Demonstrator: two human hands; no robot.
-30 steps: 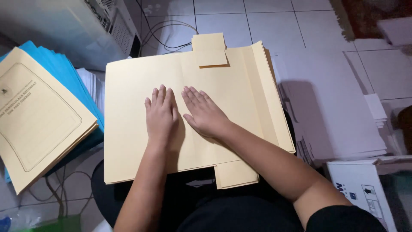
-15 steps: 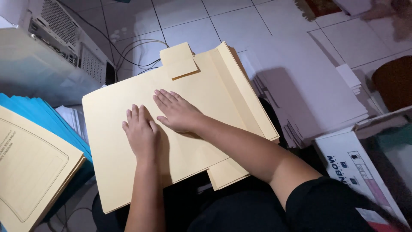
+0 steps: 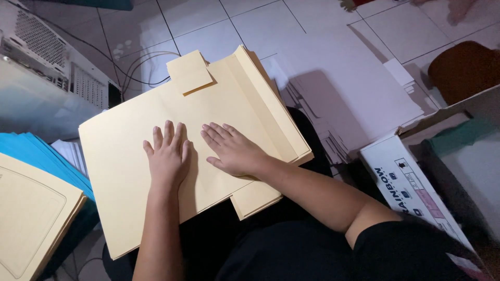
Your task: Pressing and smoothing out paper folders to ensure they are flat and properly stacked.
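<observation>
Manila folder under both flat hands

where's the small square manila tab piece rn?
Head view, upper centre: the small square manila tab sits at the top edge of the large manila folder sheet, above both flat hands, right of the white perforated machine case.

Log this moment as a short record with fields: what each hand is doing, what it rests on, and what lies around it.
left hand: left hand flat, fingers spread, palm down on the manila folder
right hand: right hand flat on the same folder, beside the left
folder: large, cream, lying across the lap, small tab at its top edge, flap folded along the right side
left of it: stack of blue folders with a cream one on top
upper left: white computer case with cables
right: white sheets on the tile floor, cardboard box
</observation>
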